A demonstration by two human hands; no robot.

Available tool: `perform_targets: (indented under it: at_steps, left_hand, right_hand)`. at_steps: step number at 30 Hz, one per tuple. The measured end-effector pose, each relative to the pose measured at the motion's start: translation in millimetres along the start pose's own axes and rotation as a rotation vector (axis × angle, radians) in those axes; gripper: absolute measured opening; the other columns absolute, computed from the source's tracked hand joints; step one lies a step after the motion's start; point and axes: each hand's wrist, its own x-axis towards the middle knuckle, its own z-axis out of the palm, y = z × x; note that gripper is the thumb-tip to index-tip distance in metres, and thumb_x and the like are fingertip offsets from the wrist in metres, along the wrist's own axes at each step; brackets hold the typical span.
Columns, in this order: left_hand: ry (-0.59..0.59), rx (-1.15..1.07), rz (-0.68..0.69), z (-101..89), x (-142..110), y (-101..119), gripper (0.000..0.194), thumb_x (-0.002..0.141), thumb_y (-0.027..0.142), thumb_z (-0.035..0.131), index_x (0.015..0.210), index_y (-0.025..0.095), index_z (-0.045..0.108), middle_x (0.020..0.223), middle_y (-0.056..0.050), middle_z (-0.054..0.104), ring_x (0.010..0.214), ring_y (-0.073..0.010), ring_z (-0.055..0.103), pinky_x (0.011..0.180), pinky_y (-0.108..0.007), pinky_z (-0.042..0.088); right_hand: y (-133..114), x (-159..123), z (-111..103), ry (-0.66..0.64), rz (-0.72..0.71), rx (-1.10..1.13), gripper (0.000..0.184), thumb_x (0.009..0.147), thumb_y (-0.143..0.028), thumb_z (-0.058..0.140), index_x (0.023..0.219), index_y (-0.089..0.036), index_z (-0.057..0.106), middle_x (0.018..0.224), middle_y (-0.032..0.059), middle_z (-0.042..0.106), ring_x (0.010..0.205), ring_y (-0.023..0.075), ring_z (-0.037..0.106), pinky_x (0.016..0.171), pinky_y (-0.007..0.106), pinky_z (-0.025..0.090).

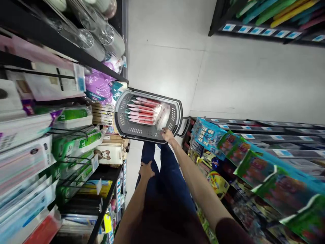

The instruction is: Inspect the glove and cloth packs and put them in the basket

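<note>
A grey shopping basket (pixel 138 133) with slotted walls stands on the floor in front of my legs. Inside it, several red-and-white packets (pixel 142 112) are lined up in a row. At the basket's right end lies a white, clear-wrapped pack (pixel 164 117). My right hand (pixel 167 135) reaches over the near rim, its fingers closed at the lower end of that pack; blur softens the fingertips. My left hand (pixel 146 170) rests on my knee, fingers spread over the blue trousers, holding nothing.
Shelves with green packs (pixel 78 115), purple bags (pixel 99 86) and clear cylinders (pixel 109 35) border the left side. Snack bags (pixel 257 166) hang on a rack at right. The basket's handle (pixel 187 127) sticks out toward that rack. Pale floor (pixel 165 64) stretches ahead.
</note>
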Motion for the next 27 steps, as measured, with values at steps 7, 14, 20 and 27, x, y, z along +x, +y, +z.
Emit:
perform_targets:
  at_steps: [7,14,20,27]
  left_hand:
    - [0.273,0.02,-0.037,-3.3,10,21,0.077,0.069,0.029,0.068,0.139,0.028,0.036,0.133,-0.02,0.036,0.107,-0.0385,0.052,0.08,-0.046,0.046]
    - [0.341,0.093,-0.062,-0.7,12,29,0.077,0.068,0.035,0.07,0.138,0.027,0.037,0.13,-0.017,0.038,0.101,-0.0337,0.054,0.078,-0.041,0.046]
    - [0.363,0.095,-0.048,11.4,19,37,0.075,0.071,0.038,0.069,0.138,0.026,0.037,0.134,-0.02,0.036,0.103,-0.0366,0.051,0.077,-0.044,0.046]
    - [0.3,0.11,-0.016,11.9,23,48,0.065,0.076,0.021,0.056,0.138,0.023,0.038,0.141,-0.023,0.031,0.108,-0.0399,0.049,0.072,-0.046,0.048]
  right_hand:
    - [29,43,10,0.025,-0.012,-0.004,0.048,0.085,-0.028,0.053,0.129,-0.008,0.054,0.139,0.0155,0.05,0.127,0.0254,0.049,0.11,0.033,0.033]
    - [48,47,32,0.001,0.018,0.03,0.052,0.086,-0.027,0.055,0.134,-0.008,0.048,0.14,0.0159,0.049,0.132,0.0261,0.043,0.111,0.034,0.033]
    - [53,71,54,0.005,0.001,0.056,0.056,0.086,-0.028,0.055,0.136,-0.005,0.044,0.147,0.0181,0.04,0.137,0.0263,0.036,0.115,0.034,0.027]
    - [57,96,70,0.005,0.011,0.045,0.057,0.086,-0.03,0.054,0.138,-0.009,0.044,0.151,0.0146,0.033,0.136,0.0263,0.036,0.113,0.036,0.03]
